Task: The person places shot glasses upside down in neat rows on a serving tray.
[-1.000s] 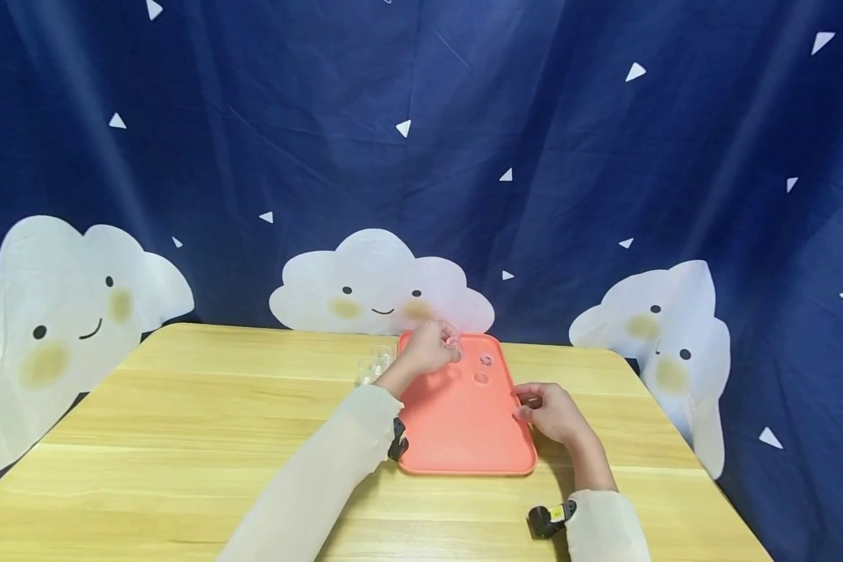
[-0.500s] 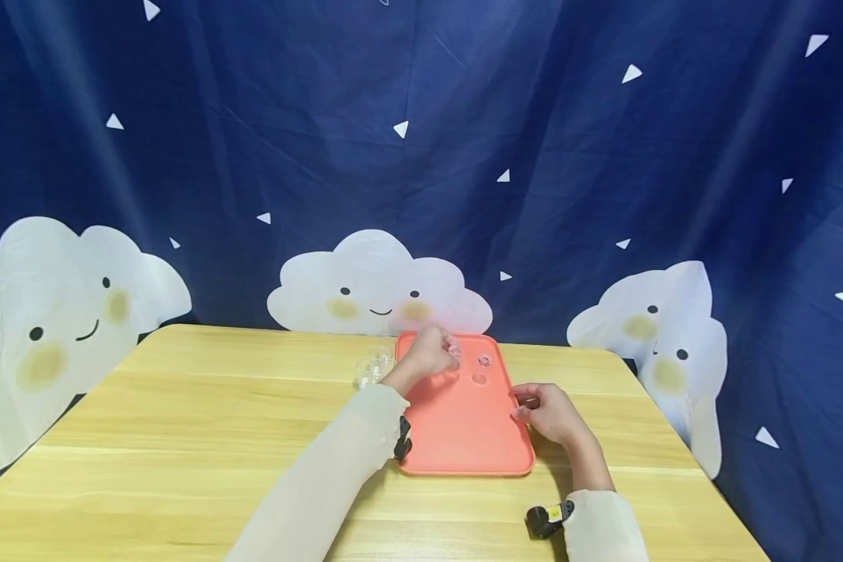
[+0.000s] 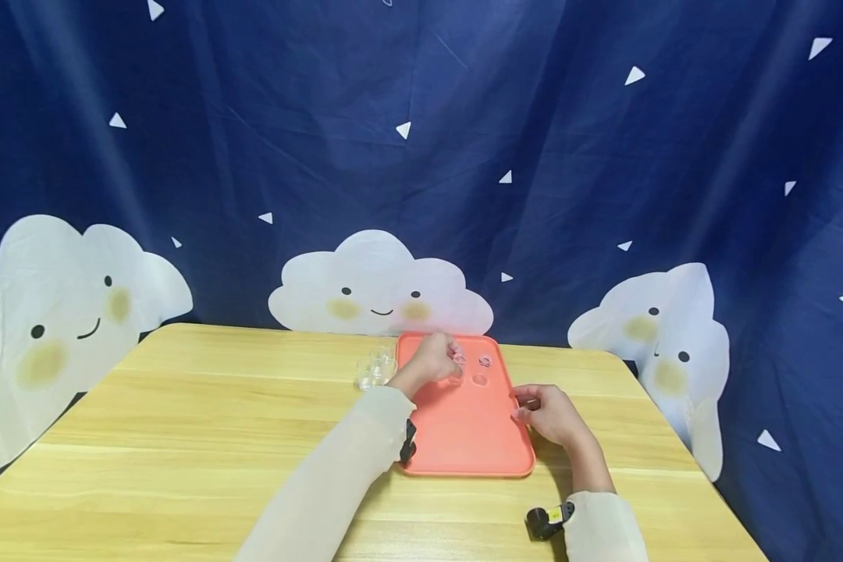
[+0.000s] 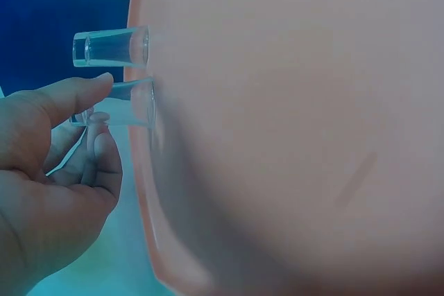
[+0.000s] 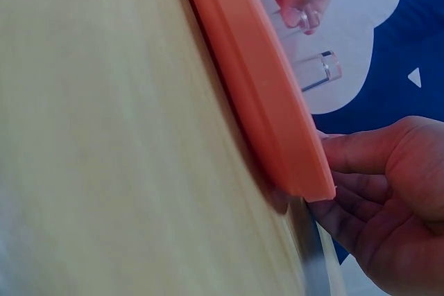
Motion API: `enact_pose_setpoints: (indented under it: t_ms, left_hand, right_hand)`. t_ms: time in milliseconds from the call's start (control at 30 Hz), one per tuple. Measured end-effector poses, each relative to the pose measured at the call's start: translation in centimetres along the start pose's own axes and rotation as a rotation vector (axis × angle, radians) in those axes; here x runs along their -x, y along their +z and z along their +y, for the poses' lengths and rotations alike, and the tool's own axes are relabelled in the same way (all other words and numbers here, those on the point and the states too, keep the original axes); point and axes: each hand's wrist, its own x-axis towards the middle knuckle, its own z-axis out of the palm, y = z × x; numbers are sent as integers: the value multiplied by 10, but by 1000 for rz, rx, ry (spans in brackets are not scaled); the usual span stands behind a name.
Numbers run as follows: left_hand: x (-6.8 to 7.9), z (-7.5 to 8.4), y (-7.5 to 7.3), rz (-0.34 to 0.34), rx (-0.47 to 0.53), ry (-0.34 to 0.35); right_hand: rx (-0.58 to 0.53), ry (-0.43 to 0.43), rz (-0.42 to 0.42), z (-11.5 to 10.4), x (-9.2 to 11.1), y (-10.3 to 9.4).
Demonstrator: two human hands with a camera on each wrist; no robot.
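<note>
My left hand [image 3: 435, 357] pinches a small clear shot glass [image 4: 141, 105] by its narrow base end, between thumb and fingers. The glass is upside down over the coral tray [image 3: 464, 437], its wide rim right at the tray surface in the left wrist view. Beside it another clear shot glass [image 4: 114, 47] stands inverted on the tray, to the right of the held one in the head view. My right hand [image 3: 551, 412] grips the tray's right edge, thumb and fingers at the rim in the right wrist view.
Several clear glasses [image 3: 375, 369] stand on the wooden table [image 3: 239, 437] just left of the tray, close to my left forearm. A blue curtain [image 3: 464, 156] with white clouds hangs behind the table's far edge.
My left hand has come slightly right and nearer, bringing the shot glass down toward the tray beside the standing one. The right hand keeps its place on the tray edge.
</note>
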Motion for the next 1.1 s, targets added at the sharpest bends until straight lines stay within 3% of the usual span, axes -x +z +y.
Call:
enact_pose_setpoints:
  t_ms: [333, 733, 900, 1100]
  left_hand:
    - [-2, -2, 2, 5, -30, -39]
    - [0, 3, -2, -13, -28, -36]
    - [0, 12, -16, -22, -6, 24]
    - [-2, 15, -36, -17, -70, 112]
  right_hand:
    - [10, -16, 1, -2, 1, 0]
    - [10, -23, 5, -1, 1, 0]
    - [10, -19, 3, -1, 1, 1]
    - [15, -19, 1, -2, 0, 0]
